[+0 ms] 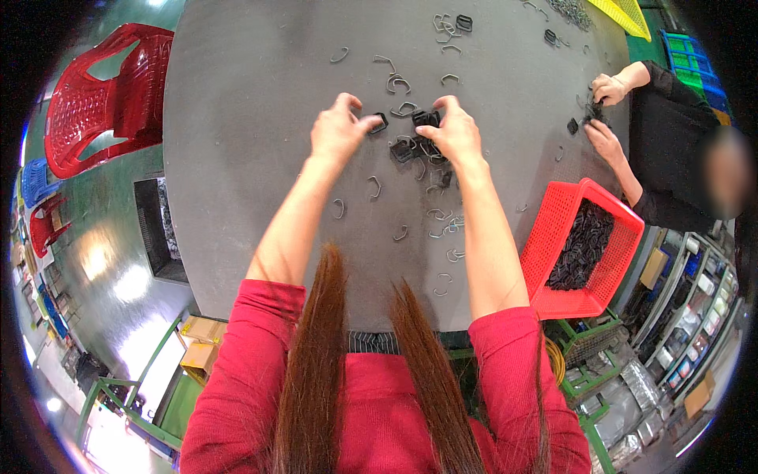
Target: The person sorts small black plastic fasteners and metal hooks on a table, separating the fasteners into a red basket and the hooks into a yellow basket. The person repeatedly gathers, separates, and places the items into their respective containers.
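Observation:
My left hand (pixel 337 130) is over the grey table with thumb and forefinger apart. A small black buckle (pixel 380 123) lies right at its thumb tip. My right hand (pixel 458 136) has thumb and forefinger around a black buckle (pixel 425 118), at the edge of a small heap. More black buckles (pixel 402 150) sit just below, mixed with bent metal wire hooks (pixel 405 109). Loose hooks (pixel 374 186) are scattered between my forearms and farther up the table. Part of the heap is hidden beneath my right hand.
A red plastic basket (pixel 545 237) with dark small parts stands at the table's right edge. Beyond it, a co-worker's hands (pixel 606 142) handle dark pieces. A yellow basket (pixel 629 14) is at the far right; a red chair (pixel 118 103) stands left of the table (pixel 253 158).

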{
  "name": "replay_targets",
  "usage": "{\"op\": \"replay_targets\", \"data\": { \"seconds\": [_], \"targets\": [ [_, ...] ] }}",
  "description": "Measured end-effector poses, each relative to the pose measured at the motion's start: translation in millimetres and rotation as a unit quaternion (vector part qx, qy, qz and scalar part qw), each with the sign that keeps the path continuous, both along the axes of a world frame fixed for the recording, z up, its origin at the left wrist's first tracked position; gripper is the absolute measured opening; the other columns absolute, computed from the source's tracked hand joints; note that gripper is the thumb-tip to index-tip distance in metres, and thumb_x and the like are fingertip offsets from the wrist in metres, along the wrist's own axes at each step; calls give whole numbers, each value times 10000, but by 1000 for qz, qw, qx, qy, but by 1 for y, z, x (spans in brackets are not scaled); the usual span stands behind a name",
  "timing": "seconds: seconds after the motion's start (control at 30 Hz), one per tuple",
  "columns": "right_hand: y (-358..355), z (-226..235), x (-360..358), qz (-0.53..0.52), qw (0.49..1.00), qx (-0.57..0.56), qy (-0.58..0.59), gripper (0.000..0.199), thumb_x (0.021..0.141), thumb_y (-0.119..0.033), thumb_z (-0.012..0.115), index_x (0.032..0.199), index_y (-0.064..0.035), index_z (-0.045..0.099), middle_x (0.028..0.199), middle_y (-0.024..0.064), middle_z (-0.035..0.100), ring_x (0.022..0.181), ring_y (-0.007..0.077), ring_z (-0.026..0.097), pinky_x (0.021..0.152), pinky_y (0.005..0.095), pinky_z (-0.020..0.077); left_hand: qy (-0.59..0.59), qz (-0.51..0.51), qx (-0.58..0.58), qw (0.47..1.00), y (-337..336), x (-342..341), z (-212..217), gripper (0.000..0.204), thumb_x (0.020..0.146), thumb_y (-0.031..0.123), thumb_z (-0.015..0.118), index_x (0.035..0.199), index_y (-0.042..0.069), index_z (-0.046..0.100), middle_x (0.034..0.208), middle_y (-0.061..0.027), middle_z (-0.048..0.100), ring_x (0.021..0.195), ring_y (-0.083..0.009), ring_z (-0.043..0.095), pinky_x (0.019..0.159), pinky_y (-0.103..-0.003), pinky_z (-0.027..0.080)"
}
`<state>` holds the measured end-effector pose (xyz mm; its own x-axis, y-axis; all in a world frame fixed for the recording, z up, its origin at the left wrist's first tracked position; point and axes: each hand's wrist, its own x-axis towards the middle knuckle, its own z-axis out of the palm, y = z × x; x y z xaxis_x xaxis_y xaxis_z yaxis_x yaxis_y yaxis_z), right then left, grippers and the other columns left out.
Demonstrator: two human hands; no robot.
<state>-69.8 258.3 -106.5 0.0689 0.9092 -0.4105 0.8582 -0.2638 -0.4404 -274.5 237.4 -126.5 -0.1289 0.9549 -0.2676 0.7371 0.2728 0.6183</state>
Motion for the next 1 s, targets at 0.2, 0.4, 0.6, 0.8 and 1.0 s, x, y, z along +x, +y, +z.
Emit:
{"op": "replay_targets", "data": {
  "seconds": [0.2, 0.4, 0.6, 0.8, 1.0],
  "targets": [
    [-11, 25, -5, 30, 984, -80, 159, 340, 684, -292, 746, 917, -52, 685, 824, 118, 665, 854, 255, 641, 755, 362, 479, -107, -21, -48, 993, -28, -3, 1, 234, 793, 261, 692, 894, 71, 600, 757, -42, 633, 647, -157, 604, 572, -306, 463],
    [-40, 33, 58, -105, 923, -180, 323, 223, 771, -271, 712, 749, -65, 630, 593, -9, 535, 542, 86, 500, 469, 232, 358, -566, 29, -177, 805, -49, -50, 30, 157, 875, 235, 606, 910, 83, 587, 863, -16, 585, 645, -93, 557, 459, -196, 393],
    [-79, 22, 92, -201, 823, -213, 487, 244, 791, -216, 706, 675, -141, 505, 554, -79, 413, 520, 18, 415, 432, 171, 227, -662, 47, -133, 736, -45, -32, 17, 314, 903, 408, 538, 873, 97, 578, 831, -12, 567, 654, -102, 561, 448, -176, 379],
    [-79, 19, 97, -155, 945, -167, 233, 361, 680, -321, 798, 566, -87, 547, 586, -58, 490, 536, 60, 364, 497, 261, 285, -248, 108, -130, 954, -28, 2, 15, 399, 794, 445, 674, 963, 89, 612, 728, -6, 597, 613, -69, 560, 461, -202, 402],
    [-89, 12, 121, -245, 854, -219, 403, 283, 727, -244, 769, 640, -93, 546, 559, -66, 461, 501, 50, 362, 469, 247, 263, 68, -5, -50, 996, -27, 29, 12, 440, 720, 385, 738, 1010, 103, 564, 856, -114, 672, 832, -282, 650, 717, -396, 494]
  ]
}}
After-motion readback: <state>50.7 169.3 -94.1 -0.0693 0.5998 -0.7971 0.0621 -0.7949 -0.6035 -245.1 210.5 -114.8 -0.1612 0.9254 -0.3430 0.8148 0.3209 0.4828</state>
